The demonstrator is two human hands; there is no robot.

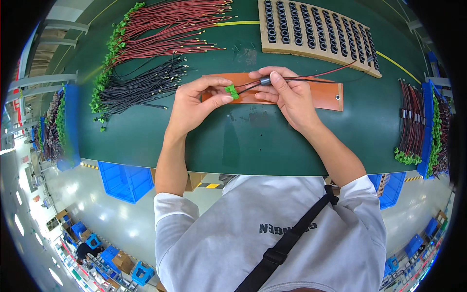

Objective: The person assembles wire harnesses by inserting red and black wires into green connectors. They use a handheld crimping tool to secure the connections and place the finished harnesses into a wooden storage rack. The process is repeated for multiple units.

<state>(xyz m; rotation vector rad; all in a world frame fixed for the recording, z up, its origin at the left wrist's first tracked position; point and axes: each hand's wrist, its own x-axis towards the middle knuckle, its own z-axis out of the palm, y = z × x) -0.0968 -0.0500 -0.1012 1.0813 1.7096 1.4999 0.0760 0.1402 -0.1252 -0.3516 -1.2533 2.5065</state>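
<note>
Nearest the camera, a black strap (275, 255) crosses the person's pale grey shirt (228, 224). Beyond it, both bare forearms reach over the edge of a green worktable (253, 155), elbows bent, converging so that the hands meet in front of the chest.

The left hand (194, 100) pinches a green connector (231, 92) between thumb and forefinger, the wrist angled inward. The right hand (296, 95), palm partly turned up, grips a black cylindrical ring (265, 81) and the leads by it between thumb and fingers. The ring lies between the hands, just beside the connector, with red and black wires (321, 74) running through it and trailing rightward. Beneath lies an orange strip (323, 95).

Progress, as judged from the layout: this piece appears threaded, though whether the ring is finally seated cannot be told. At right, a bundle of red-and-black cables (411, 114) carries similar cylinders and seems finished. Much remains: at left, black leads (141, 85) and, farther off, red leads (165, 29) fan out from green connectors without visible rings, while a tan tray (292, 50) at the far side holds many rows of rings.
</note>
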